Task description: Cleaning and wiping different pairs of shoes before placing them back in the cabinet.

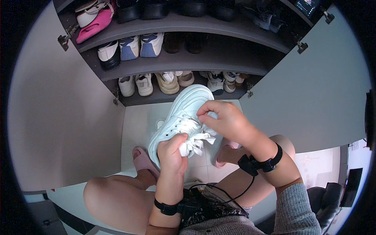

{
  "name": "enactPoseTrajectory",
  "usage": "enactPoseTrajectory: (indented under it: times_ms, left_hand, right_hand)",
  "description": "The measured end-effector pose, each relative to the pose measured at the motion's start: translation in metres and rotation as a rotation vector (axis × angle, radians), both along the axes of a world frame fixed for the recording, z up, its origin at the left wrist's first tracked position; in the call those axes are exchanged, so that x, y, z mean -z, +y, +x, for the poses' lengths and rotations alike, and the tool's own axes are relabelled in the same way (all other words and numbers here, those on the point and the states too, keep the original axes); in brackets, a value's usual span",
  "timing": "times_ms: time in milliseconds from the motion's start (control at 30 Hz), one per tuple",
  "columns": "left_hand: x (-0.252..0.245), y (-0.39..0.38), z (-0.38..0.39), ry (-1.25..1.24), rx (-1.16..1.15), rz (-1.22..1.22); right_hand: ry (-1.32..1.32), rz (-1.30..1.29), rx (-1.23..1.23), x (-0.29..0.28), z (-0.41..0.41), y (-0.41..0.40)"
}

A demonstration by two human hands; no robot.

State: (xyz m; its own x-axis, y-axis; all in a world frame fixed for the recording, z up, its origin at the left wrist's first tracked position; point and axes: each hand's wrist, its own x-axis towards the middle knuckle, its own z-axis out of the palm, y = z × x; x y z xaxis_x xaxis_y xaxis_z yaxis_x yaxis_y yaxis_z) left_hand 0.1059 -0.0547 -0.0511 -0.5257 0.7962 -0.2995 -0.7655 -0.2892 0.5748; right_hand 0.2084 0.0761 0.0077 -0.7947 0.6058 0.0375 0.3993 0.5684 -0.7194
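A white lace-up sneaker (188,102), its toe pointing away towards the cabinet, is held up over the tiled floor. My left hand (173,149) grips it at the heel and collar, the thumb over the opening. White laces (196,141) lie bunched in loops on the tongue and hang over the near side. My right hand (223,117) is at the far right side of the shoe, thumb and forefinger pinched together beside the laces. A pale piece of material shows under those fingers; I cannot tell whether it is lace or cloth.
Ahead stands a shoe cabinet with dark shelves (182,66) holding several pairs of shoes. Its left door (67,117) and right door (308,88) stand open on both sides. Pink slippers (145,161) are on my feet. A black cable (249,188) runs from my right wrist strap across my lap.
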Motion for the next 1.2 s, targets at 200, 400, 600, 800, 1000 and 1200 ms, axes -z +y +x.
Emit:
enactPoseTrajectory:
  times_ms: [200, 400, 600, 800, 1000, 1200]
  left_hand:
    - [-0.005, -0.001, 0.001, 0.012, 0.019, 0.012]
    - [-0.006, -0.001, 0.002, 0.065, 0.011, 0.005]
    - [-0.004, 0.0, 0.002, 0.065, 0.029, 0.011]
    - [-0.008, -0.002, -0.001, 0.059, 0.036, 0.046]
    - [-0.007, -0.001, -0.004, -0.024, 0.084, 0.125]
    - [-0.005, -0.001, -0.002, -0.113, 0.065, 0.156]
  right_hand:
    - [0.047, 0.063, -0.072, 0.004, -0.001, -0.008]
    - [0.036, 0.144, -0.086, 0.005, 0.0, -0.013]
    - [0.03, 0.167, -0.054, 0.004, 0.001, -0.009]
    - [-0.011, 0.139, 0.019, -0.01, 0.004, 0.0]
    - [0.165, 0.15, -0.09, -0.01, 0.009, 0.001]
    - [0.029, 0.412, -0.282, -0.02, 0.012, -0.013]
